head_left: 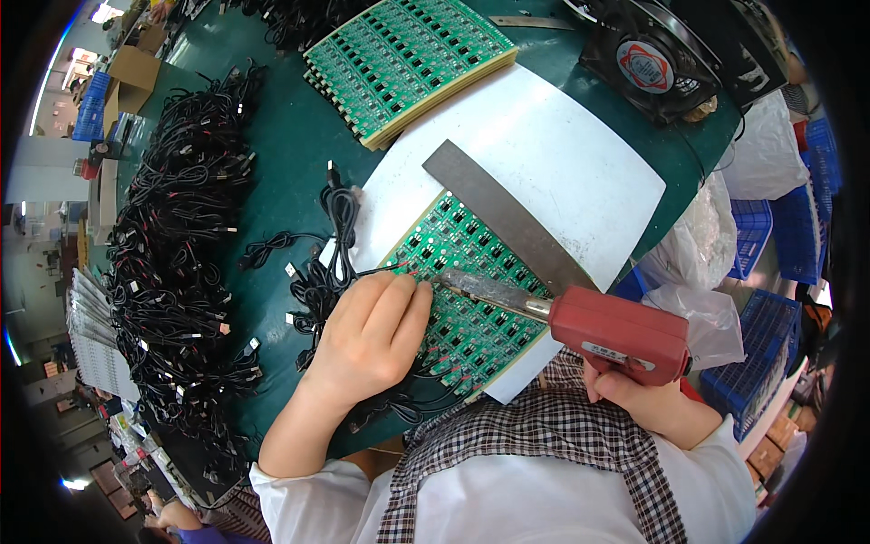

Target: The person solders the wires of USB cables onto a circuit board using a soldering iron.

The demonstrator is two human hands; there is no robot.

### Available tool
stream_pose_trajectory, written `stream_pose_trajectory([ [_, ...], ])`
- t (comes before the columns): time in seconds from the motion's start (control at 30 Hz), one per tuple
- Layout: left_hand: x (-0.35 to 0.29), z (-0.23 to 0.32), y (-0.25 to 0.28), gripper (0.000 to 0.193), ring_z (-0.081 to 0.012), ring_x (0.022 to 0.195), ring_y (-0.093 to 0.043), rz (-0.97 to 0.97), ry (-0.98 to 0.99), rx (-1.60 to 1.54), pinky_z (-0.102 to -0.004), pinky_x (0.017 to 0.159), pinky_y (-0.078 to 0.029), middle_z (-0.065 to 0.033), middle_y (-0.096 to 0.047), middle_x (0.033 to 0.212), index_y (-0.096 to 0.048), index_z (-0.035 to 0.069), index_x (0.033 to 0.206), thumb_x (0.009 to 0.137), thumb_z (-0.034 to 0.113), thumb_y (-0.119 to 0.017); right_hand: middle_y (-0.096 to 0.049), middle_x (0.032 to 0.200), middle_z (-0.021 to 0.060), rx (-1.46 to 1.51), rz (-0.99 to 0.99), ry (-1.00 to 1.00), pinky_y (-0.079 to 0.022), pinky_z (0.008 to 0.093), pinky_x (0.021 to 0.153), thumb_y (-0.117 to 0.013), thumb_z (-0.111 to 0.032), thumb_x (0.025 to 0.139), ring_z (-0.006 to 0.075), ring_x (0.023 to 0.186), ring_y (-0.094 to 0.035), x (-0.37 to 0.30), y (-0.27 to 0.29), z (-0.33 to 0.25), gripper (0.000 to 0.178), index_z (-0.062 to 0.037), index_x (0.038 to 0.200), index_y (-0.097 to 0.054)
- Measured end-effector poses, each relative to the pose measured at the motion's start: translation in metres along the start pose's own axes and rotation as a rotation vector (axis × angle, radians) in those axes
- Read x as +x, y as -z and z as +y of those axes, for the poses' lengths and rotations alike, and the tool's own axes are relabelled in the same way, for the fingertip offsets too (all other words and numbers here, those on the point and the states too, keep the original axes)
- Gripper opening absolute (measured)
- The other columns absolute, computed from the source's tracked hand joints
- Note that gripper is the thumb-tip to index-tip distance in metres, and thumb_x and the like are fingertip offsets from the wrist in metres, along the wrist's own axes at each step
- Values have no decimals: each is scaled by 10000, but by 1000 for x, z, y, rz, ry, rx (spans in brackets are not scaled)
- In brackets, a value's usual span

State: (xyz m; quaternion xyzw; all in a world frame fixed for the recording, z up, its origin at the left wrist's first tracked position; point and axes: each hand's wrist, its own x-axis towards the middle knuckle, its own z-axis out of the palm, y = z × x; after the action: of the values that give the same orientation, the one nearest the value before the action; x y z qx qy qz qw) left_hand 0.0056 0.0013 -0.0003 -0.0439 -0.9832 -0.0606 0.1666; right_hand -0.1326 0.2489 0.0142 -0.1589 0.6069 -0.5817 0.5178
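Observation:
My left hand point(370, 334) is closed, its fingertips pressed down at the left edge of a green circuit board panel point(489, 313). A black cable point(379, 269) runs into its pinch, with thin reddish wire ends by the fingertips, partly hidden. My right hand point(625, 392) grips a red soldering gun point(616, 331) by its handle. The gun's long tip point(489, 292) reaches left over the panel and ends close to my left fingertips. Across the panel's upper right side lies a flat dark metal bar point(507, 213). Several cables trail from the panel's lower left edge.
A white sheet point(580, 136) lies beneath the panel on the green table point(281, 190). Stacked circuit board panels point(408, 59) stand at the back. Bundled black USB cables point(181, 236) fill the left side. A fan point(648, 68) stands back right, and blue crates point(752, 354) sit beyond the right edge.

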Motion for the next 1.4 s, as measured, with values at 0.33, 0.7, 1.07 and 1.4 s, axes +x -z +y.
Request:
stream_pose_trajectory([
  [0.33, 0, 2, -1, 319, -261, 819, -587, -4, -16, 49, -336, 702, -505, -121, -578, 879, -629, -53, 906, 602, 39, -601, -601, 1049, 156, 127, -15, 21, -475, 220, 535, -708, -197, 785, 120, 631, -567, 0, -1, -1, 653, -24, 1327, -389],
  [0.7, 15, -9, 36, 346, -211, 713, -541, -372, 66, 50, -368, 820, -394, -56, -490, 765, -616, 83, 1022, 687, 143, -684, -587, 1095, 119, 236, -28, 59, -495, 238, 689, -638, -32, 832, 140, 922, -579, -8, 2, -1, 506, -3, 1294, -433],
  [1.07, -16, 60, 51, 392, -317, 876, -596, -212, 603, 153, -353, 718, -506, -190, -592, 1071, -575, -15, 1109, 763, 135, -684, -600, 1051, 134, 264, 8, 64, -492, 236, 616, -656, -89, 830, 97, 750, -560, -9, 4, 0, 548, 1, 1310, -408],
  [1.4, -13, 21, 84, 246, -242, 796, -638, -30, 662, -343, -273, 651, -488, -141, -646, 929, -668, -4, 910, 697, -87, -574, -592, 1049, 167, 233, 97, 84, -472, 239, 567, -687, -212, 820, 126, 654, -561, -9, 6, 6, 629, 5, 1323, -377],
])
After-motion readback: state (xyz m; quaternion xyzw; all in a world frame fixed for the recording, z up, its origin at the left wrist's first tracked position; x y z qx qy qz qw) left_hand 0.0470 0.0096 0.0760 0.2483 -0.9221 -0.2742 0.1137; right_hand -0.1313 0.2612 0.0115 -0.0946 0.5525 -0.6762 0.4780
